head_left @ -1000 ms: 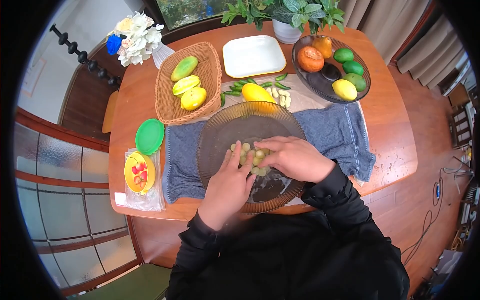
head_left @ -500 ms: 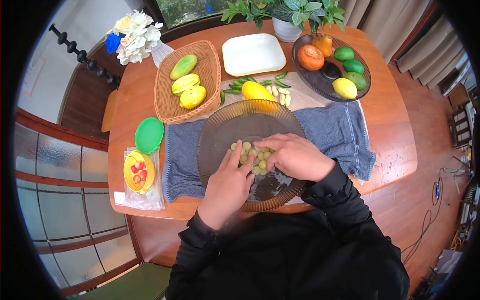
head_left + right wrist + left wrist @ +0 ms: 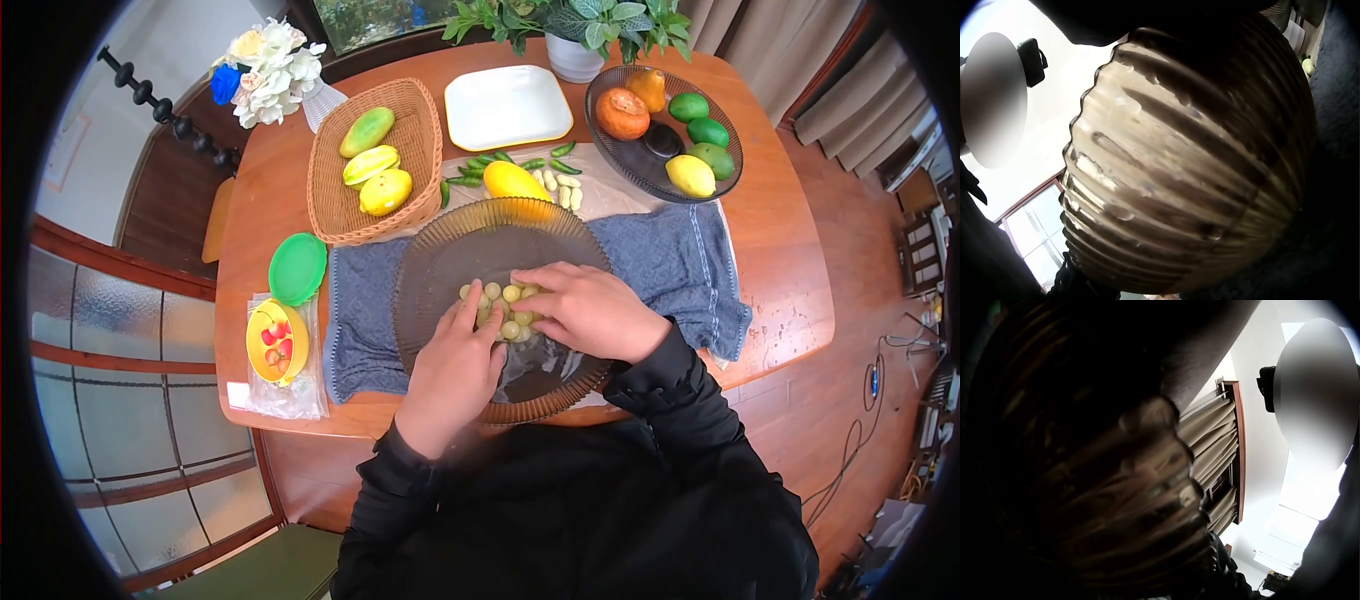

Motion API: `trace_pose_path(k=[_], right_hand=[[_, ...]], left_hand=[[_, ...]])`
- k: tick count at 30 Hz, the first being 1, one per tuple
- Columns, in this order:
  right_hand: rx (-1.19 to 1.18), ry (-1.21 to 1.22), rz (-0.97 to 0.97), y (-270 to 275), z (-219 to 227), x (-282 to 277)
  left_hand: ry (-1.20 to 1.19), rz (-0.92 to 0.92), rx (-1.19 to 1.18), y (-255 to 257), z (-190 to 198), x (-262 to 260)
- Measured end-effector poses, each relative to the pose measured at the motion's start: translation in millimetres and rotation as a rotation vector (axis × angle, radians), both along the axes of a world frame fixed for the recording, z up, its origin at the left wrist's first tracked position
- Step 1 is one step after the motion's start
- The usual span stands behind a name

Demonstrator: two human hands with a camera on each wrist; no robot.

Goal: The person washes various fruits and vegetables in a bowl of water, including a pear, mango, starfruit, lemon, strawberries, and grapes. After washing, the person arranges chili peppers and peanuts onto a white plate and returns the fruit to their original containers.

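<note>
Within the ribbed bowl (image 3: 540, 408), grapes (image 3: 512, 329) are flanked by the left hand (image 3: 452, 370), fingers extended, and right hand (image 3: 592, 312), apparently to be kept together; whether any is pinched by the right cannot be told.

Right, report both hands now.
Left hand: open, touching round pale-green grapes in the ribbed brown translucent bowl.
Right hand: open, touching those grapes too.

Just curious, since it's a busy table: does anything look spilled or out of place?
Small drops, apparently water, dot the tabletop right of the blue towel. They look like splashes; the ribbed bowl is beaded outside too.
</note>
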State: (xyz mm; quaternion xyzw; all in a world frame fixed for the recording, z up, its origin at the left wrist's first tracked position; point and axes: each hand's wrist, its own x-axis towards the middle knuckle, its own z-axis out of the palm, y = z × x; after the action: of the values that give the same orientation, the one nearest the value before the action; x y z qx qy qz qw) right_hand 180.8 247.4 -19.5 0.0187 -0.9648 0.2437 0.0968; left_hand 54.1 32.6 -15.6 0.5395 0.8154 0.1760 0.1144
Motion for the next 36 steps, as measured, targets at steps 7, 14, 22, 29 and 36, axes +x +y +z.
trace_pose_path(k=[7, 14, 22, 29, 36], right_hand=[[0.002, -0.034, 0.026, 2.4, -1.1, 0.3], [-0.016, -0.167, -0.016, -1.6, 8.3, 0.3], [-0.044, -0.231, -0.058, -0.8, 10.6, -2.2], [-0.026, -0.072, -0.009, 0.4, 4.4, 1.1], [0.073, -0.082, 0.016, -1.9, 3.7, 1.7]], left_hand=[[-0.05, -0.003, 0.024, 1.2, 6.6, -1.3], [-0.056, -0.014, 0.038, 0.3, 6.4, -1.8], [-0.172, 0.108, 0.063, 1.4, 10.1, -0.1], [-0.217, 0.156, 0.219, 2.2, 9.8, 0.4], [-0.116, 0.089, 0.065, 0.8, 7.3, 0.4]])
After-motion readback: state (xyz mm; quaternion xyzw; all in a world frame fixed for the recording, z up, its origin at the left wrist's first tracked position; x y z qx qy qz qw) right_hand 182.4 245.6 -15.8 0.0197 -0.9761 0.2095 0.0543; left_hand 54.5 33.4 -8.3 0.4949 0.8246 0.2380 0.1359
